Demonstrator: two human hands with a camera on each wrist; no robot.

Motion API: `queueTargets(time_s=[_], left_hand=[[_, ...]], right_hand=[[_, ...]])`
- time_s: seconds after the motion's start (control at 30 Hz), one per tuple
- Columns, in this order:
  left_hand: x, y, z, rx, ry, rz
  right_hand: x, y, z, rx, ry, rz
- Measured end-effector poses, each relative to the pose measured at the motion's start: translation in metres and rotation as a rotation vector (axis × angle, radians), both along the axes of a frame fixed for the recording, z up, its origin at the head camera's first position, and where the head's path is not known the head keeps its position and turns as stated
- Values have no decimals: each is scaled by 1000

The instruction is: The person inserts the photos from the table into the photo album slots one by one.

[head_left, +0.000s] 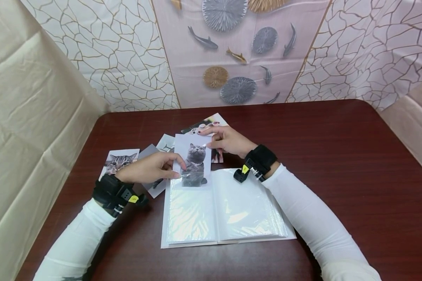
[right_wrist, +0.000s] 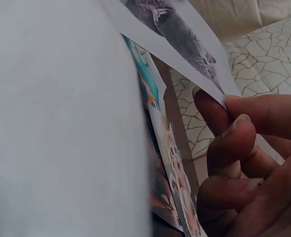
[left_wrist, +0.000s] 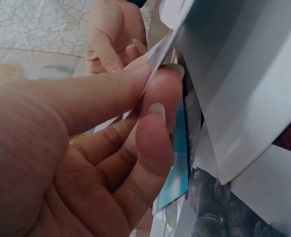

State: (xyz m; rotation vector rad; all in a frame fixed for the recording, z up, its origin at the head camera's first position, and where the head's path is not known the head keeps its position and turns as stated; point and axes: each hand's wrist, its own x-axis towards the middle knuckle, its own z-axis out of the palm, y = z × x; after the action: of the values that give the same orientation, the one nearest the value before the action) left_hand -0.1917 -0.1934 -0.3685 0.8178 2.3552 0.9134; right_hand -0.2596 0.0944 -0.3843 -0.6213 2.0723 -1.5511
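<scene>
A photo print of a sitting grey cat (head_left: 197, 156) is held over the top of the left page of an open photo album (head_left: 246, 210). Its lower end overlaps the clear pocket and looks slightly veiled by plastic; how deep it sits inside cannot be told. My right hand (head_left: 230, 141) pinches the upper right edge, thumb against finger, as the right wrist view also shows with the cat photo (right_wrist: 180, 37). At the lower left, my left hand (head_left: 156, 167) pinches a thin edge; in the left wrist view the thumb and fingers (left_wrist: 158, 138) meet on it.
Behind the album lie overlapping prints, among them a colourful animal picture (head_left: 216, 119) and a grey one (head_left: 158, 189). Left of these is a tabby cat photo (head_left: 121, 159), partly under the left wrist. All rest on a dark red-brown table (head_left: 337, 175), with patterned cloth behind.
</scene>
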Motion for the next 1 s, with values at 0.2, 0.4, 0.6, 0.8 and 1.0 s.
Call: queueTargets(time_s=[0.2,0.4,0.6,0.8,1.0], left_hand=[[0,1,1,2,-8,1],[0,1,0,-5,0,3],[0,1,0,-6,5,-3],[0,1,1,0,9,-9],[1,2,2,-8,6,-4]], right_hand=[[0,0,0,17,-7,0],[1,0,1,48,-16,0],[0,0,0,52,-32,20],[1,-1,1,54,-40,49],[3,-1,2,56,-41,72]])
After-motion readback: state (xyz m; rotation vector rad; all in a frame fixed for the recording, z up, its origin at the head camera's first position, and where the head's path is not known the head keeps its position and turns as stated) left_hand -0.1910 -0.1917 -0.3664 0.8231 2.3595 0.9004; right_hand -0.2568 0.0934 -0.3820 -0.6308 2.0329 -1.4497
